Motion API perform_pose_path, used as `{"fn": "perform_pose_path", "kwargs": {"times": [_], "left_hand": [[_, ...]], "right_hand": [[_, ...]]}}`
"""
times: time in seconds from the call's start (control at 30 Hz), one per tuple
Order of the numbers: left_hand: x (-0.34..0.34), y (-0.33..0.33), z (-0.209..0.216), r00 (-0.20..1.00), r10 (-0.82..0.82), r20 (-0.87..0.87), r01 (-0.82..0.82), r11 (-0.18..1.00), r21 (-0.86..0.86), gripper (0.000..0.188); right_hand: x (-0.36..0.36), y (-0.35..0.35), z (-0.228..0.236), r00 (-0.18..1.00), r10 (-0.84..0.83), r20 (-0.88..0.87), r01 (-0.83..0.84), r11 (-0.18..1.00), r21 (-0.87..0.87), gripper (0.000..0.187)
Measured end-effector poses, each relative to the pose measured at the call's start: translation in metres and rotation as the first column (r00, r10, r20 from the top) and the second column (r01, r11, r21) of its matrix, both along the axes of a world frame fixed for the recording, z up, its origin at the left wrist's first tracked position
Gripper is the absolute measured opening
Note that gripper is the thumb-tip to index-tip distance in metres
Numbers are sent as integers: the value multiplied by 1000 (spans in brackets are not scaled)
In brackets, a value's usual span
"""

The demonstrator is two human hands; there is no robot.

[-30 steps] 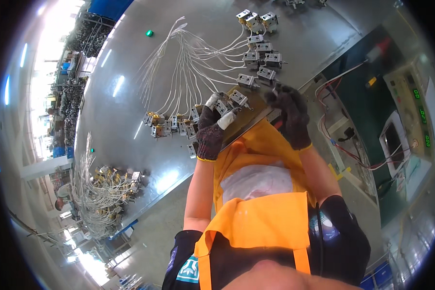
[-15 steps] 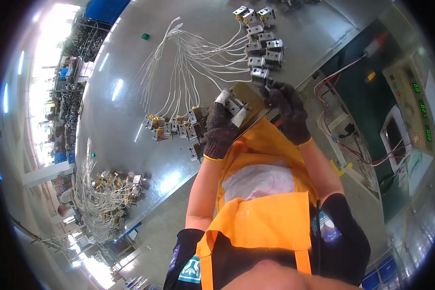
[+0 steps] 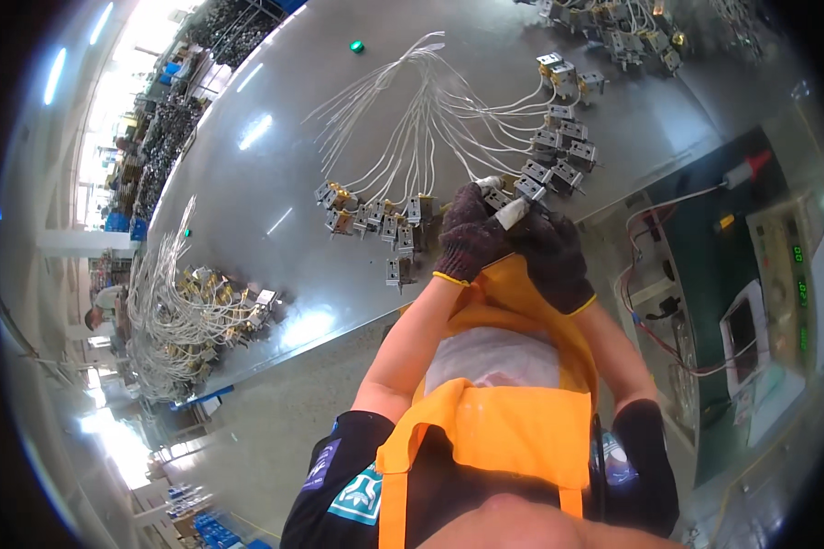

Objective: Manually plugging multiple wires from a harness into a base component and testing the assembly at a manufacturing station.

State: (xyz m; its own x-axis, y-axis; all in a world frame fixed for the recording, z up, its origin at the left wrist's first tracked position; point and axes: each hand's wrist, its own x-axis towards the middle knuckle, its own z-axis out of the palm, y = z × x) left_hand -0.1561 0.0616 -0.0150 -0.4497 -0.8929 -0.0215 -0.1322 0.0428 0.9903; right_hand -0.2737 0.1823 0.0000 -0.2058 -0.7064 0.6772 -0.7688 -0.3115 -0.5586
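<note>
Our left hand (image 3: 470, 240) pinches a block (image 3: 496, 199) at its one o'clock, fingers nearly closed; our right hand (image 3: 554, 261) curls beside it, grip hidden. Wires (image 3: 428, 84) overlap toward eleven o'clock, so tugging could drag neighbouring blocks (image 3: 547, 139).

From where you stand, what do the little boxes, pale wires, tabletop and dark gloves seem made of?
Little boxes: probably metal, silvery, with crisp edges and bright faces. Pale wires: likely plastic-coated, slightly glossy, bending in smooth curves. Tabletop: perhaps sheet metal, grey with a sheen, since it reflects the lights; laminate is possible. Dark gloves: seemingly knitted fabric, matte, with coarse texture.
</note>
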Motion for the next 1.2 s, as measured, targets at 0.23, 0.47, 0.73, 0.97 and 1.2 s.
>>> {"fn": "perform_pose_path", "kwargs": {"times": [0.23, 0.47, 0.73, 0.97, 1.2], "left_hand": [[3, 7, -4, 999, -19, 45, 27, 982, -187, 44], [19, 14, 20, 985, -39, 167, 110, 890, -443, 68], [67, -34, 83, 436, 211, 875, 466, 779, -420, 54], [25, -25, 47, 642, 56, 764, 389, 836, -388, 52], [30, -7, 14, 951, -186, -247, 195, 981, 14, 60]], "right_hand": [[24, 5, -3, 658, -89, 747, -237, 918, 318, 33], [34, 17, -28, -449, -152, 880, -579, 800, -158, 17], [54, 20, 7, -316, -263, 912, -598, 801, 24, 26], [20, -27, 8, 247, -24, 969, -195, 978, 74, 18], [-40, -52, -13, 290, -34, 956, -23, 999, 42, 18]]}}
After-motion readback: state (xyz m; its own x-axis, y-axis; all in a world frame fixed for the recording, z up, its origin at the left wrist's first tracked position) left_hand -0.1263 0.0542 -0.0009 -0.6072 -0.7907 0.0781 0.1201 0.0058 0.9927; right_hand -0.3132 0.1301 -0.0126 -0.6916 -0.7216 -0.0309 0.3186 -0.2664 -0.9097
